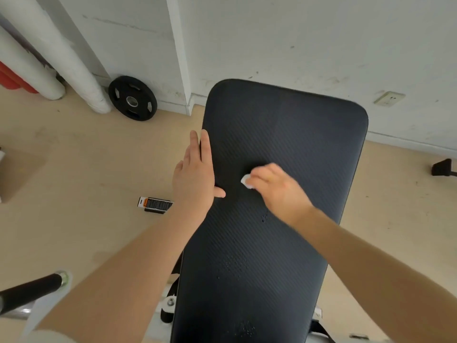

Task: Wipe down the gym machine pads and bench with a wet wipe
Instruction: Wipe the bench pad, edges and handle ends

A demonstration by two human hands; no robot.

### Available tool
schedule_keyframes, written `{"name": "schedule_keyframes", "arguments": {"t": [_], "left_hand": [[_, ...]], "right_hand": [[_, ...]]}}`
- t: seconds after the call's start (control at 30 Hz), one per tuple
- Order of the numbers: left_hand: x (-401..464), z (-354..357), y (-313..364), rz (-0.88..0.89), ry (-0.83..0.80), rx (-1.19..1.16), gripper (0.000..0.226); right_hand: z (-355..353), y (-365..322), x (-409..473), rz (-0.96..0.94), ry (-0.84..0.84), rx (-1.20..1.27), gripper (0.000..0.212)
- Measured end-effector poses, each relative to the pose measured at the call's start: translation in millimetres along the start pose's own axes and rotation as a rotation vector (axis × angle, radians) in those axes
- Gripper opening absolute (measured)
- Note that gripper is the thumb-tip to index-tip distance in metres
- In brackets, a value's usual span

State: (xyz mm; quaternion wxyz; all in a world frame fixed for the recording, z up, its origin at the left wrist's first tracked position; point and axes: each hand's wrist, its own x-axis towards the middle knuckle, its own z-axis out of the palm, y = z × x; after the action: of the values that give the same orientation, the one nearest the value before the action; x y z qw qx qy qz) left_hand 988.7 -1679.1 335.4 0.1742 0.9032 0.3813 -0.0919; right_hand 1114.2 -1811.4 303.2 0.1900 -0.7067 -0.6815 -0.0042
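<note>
On the bench, right hand apparently bunches a mostly hidden wipe; left hand flat.

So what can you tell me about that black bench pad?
The pad is long, dark and padded, with rounded corners and a fine ribbed texture that looks like vinyl. Small droplets speckle its near half. The left hand lies flat along its left edge, thumb on top. The right hand presses a small white wipe against its middle. A white frame shows beneath it.
</note>
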Motion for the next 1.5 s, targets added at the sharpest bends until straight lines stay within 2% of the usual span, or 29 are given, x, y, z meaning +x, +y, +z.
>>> {"name": "schedule_keyframes", "arguments": {"t": [0.03, 0.1, 0.17, 0.23, 0.3, 0.33, 0.47, 0.57, 0.63, 0.67, 0.77, 0.8, 0.9, 1.0, 1.07, 1.17, 1.23, 1.33, 1.43, 1.5], "left_hand": [[-4, 2, 0, -0.038, 0.003, -0.051, 0.125], [-13, 6, 0, -0.115, 0.019, -0.149, 0.119], [-17, 10, 3, -0.125, 0.023, -0.209, 0.110], [-14, 10, 10, -0.125, -0.004, -0.285, 0.103], [-9, 9, 17, -0.156, -0.044, -0.365, 0.108], [-8, 9, 19, -0.171, -0.068, -0.381, 0.114], [-13, 20, 28, -0.201, -0.085, -0.331, 0.133], [-12, 25, 36, -0.254, -0.027, -0.277, 0.138], [-11, 26, 40, -0.272, -0.011, -0.262, 0.137], [-10, 27, 42, -0.274, -0.014, -0.258, 0.137], [-9, 26, 43, -0.289, -0.020, -0.229, 0.138], [-8, 26, 43, -0.297, -0.022, -0.223, 0.138], [-7, 27, 45, -0.312, -0.022, -0.226, 0.139], [-9, 27, 43, -0.302, -0.021, -0.239, 0.139], [-10, 26, 43, -0.295, -0.022, -0.246, 0.137], [-11, 25, 44, -0.299, -0.010, -0.244, 0.137], [-11, 25, 45, -0.306, 0.000, -0.233, 0.137], [-10, 27, 44, -0.308, 0.010, -0.212, 0.137], [-9, 28, 44, -0.316, 0.016, -0.214, 0.138], [-9, 28, 45, -0.318, 0.018, -0.221, 0.138]], "right_hand": [[-8, 6, 13, 0.034, 0.011, -0.016, 0.022], [-28, 29, 48, 0.276, 0.076, 0.013, 0.015], [-43, 56, 75, 0.491, 0.222, 0.085, 0.014], [-46, 66, 84, 0.562, 0.295, 0.106, 0.016], [-38, 53, 76, 0.519, 0.291, 0.075, 0.020], [-29, 40, 65, 0.440, 0.268, 0.041, 0.020], [1, 4, -9, 0.201, 0.155, 0.099, 0.021], [7, -8, -40, 0.139, -0.035, 0.161, 0.027], [-9, -2, -23, 0.188, -0.103, 0.157, 0.027], [-19, 7, -7, 0.264, -0.069, 0.121, 0.028], [-52, 44, 44, 0.457, 0.203, 0.052, 0.029], [-58, 54, 54, 0.493, 0.247, 0.039, 0.029], [-48, 60, 53, 0.490, 0.196, -0.015, 0.028], [-27, 33, 12, 0.296, 0.199, 0.065, 0.023], [-12, 17, -24, 0.234, 0.091, 0.094, 0.020], [-12, 7, -47, 0.164, -0.098, 0.115, 0.029], [-30, 16, -29, 0.205, 0.005, 0.139, 0.032], [-69, 50, 24, 0.461, 0.242, 0.047, 0.029], [-80, 80, 54, 0.538, 0.224, -0.036, 0.031], [-69, 82, 51, 0.498, 0.201, -0.070, 0.031]]}}
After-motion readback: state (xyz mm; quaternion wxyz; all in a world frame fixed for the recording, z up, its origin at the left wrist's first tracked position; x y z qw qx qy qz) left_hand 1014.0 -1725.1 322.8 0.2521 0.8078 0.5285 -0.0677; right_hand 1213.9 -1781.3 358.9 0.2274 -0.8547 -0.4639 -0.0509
